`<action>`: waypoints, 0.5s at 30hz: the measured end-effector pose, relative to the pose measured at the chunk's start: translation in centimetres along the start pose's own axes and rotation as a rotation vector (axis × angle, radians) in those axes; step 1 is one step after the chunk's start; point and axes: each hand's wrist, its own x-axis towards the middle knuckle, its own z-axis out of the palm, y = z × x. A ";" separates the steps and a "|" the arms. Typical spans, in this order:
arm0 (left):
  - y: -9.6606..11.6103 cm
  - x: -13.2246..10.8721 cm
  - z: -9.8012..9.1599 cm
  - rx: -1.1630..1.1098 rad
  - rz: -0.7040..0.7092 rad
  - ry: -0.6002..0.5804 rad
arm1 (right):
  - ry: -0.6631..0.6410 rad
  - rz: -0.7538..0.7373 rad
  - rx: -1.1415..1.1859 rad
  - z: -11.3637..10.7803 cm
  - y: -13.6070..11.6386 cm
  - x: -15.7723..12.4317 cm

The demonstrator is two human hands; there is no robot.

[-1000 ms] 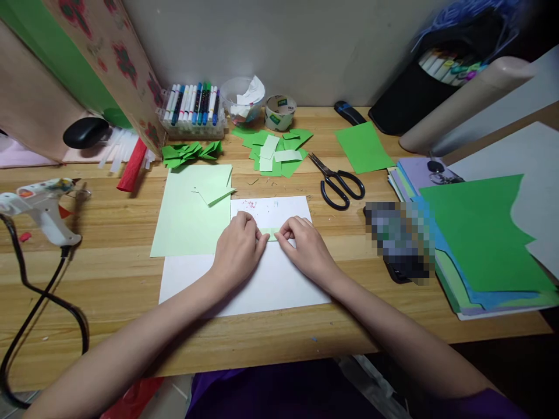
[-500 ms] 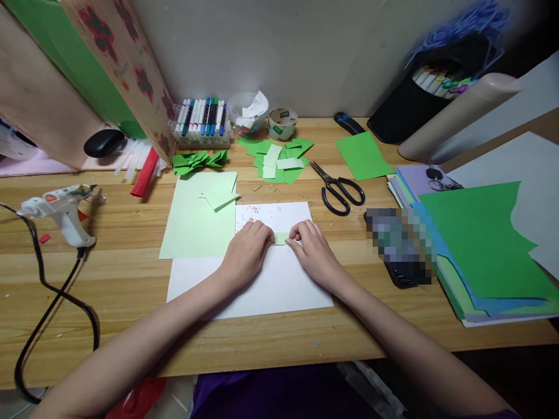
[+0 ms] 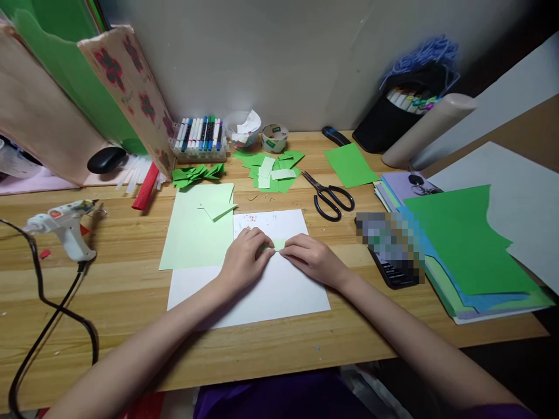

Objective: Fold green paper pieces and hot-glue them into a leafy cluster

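A small piece of pale green paper [image 3: 279,244] is pinched at both ends over a white sheet [image 3: 279,291]. My left hand [image 3: 248,253] grips its left end, thumb and fingers pressed together. At the other end my right hand [image 3: 314,257] pinches the edge with fingertips close to the left ones. Parts of the strip are hidden under the fingers. Left of my hands a larger pale green sheet [image 3: 192,233] overlaps the white one, with a folded light green piece [image 3: 218,211] on top.
Scissors [image 3: 327,196] lie right of centre, near cut green pieces [image 3: 283,181]. A phone [image 3: 388,256] and stacked coloured paper [image 3: 463,244] are at right. A glue gun [image 3: 65,227] with a looping cable lies left. Markers [image 3: 201,135] and a tape roll [image 3: 275,138] stand behind.
My right hand has turned, its fingers now pointing more to the left and closer to my left hand on the pale green paper. The camera view has shifted slightly.
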 end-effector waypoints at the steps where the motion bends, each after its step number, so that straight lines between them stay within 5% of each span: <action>1: 0.0 0.1 0.0 -0.012 -0.021 -0.005 | -0.020 -0.023 -0.039 -0.1 0.0 0.0; 15: -0.6 1.0 -0.5 -0.116 -0.130 -0.114 | -0.106 -0.156 -0.271 -0.5 0.4 0.1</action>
